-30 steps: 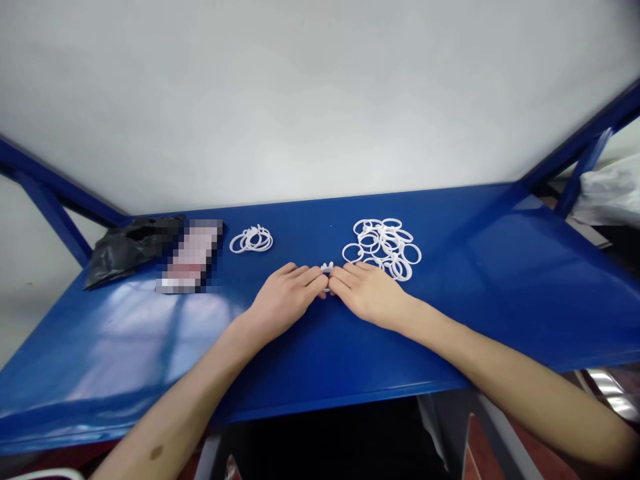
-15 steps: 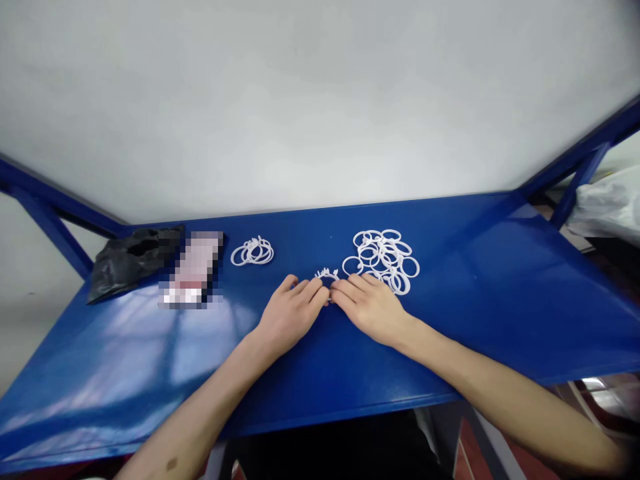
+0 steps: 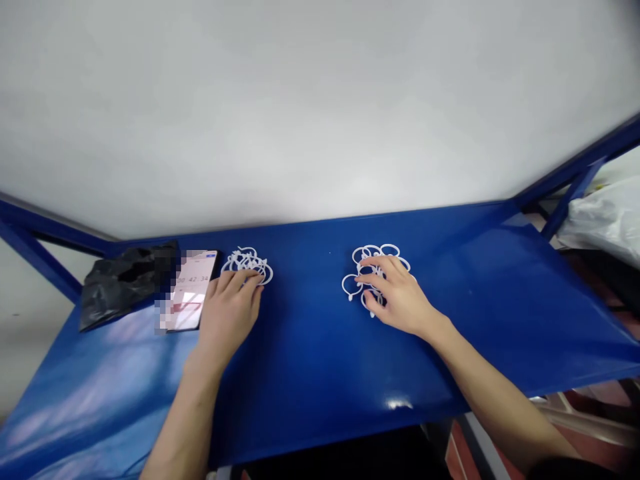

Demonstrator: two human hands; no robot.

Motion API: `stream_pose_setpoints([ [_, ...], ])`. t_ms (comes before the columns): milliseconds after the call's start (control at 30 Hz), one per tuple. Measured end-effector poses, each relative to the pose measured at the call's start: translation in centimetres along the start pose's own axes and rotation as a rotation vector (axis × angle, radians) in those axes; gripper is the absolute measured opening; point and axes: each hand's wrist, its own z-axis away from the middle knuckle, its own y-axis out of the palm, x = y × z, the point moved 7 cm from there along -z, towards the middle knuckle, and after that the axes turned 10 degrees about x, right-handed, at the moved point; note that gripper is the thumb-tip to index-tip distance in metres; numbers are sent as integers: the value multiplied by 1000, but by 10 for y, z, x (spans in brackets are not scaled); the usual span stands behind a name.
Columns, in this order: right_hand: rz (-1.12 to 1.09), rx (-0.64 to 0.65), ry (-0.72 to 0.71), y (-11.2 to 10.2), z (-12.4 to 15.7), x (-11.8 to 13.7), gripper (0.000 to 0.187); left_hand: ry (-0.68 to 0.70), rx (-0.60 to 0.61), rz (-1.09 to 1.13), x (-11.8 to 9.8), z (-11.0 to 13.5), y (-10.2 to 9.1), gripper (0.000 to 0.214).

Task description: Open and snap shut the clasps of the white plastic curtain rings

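Note:
My left hand reaches over the left pile of white plastic rings, its fingers stretched and slightly apart at the pile's near side. Small knobs stick out from these thin rings. At the right pile of white rings, my right hand hovers over or touches the rings, thumb and fingers spread. Part of that pile is hidden under the hand. I cannot see a ring gripped in either hand.
A phone showing a timer lies left of my left hand. Beyond it is a crumpled black plastic bag. The blue table meets a pale wall; blue frame bars stand at both sides. A clear plastic bag sits at far right.
My hands were together at the middle around a white ring and have parted. The left moved to the left pile, the right to the right pile. The middle ring is gone from between them.

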Motion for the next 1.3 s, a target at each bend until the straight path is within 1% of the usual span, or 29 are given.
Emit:
stream_pose_setpoints([
  [67, -1, 53, 11, 5, 0, 2, 22, -6, 7, -11, -5, 0, 2, 18],
  [200, 14, 86, -9, 13, -1, 7, 12, -17, -62, 31, -20, -3, -3, 20],
  [267, 11, 65, -32, 16, -1, 10, 11, 16, -75, 102, -33, -4, -3, 17],
  [367, -66, -27, -73, 13, 0, 19, 10, 141, -72, 274, -61, -4, -1, 17],
  [433, -208, -108, -81, 9, 2, 25, 10, 257, -108, 347, -80, -1, -4, 20],
  [467, -306, -136, -62, 7, 3, 27, 10, 321, -137, 358, -89, 1, -7, 22],
  [533, -547, -144, 29, 10, 4, 26, 12, 429, -187, 346, -103, 6, -13, 25],
  [600, -796, -93, 166, 21, 6, 23, 14, 490, -234, 315, -111, 9, -20, 27],
  [667, -984, -26, 285, 34, 7, 22, 17, 505, -260, 276, -114, 11, -25, 25],
  [733, -1084, 38, 353, 44, 7, 24, 21, 512, -253, 239, -116, 11, -26, 22],
  [767, -1101, 69, 361, 47, 7, 25, 23, 521, -232, 227, -117, 12, -24, 20],
  [833, -1045, 101, 317, 46, 4, 28, 24, 545, -173, 237, -120, 11, -18, 18],
  [867, -954, 92, 267, 41, 3, 28, 24, 550, -138, 256, -120, 11, -14, 18],
  [967, -499, -11, 92, 12, 0, 24, 21, 500, -38, 330, -116, 7, -1, 15],
  [1000, -350, -42, 57, 1, 0, 21, 21, 468, -14, 345, -113, 5, 3, 13],
  [1067, -169, -73, 55, -19, 3, 8, 21, 405, 5, 355, -106, 2, 8, 12],
  [1100, -119, -43, 54, -26, 5, 3, 20, 379, 6, 356, -103, 1, 10, 12],
  [1167, -26, 66, 31, -32, 9, -2, 19, 342, 7, 359, -98, 0, 10, 11],
  [1233, 43, 184, 5, -30, 14, -1, 17, 321, 13, 363, -95, -1, 10, 11],
  [1300, 83, 262, -11, -22, 18, 4, 16, 314, 12, 361, -93, -2, 10, 11],
])
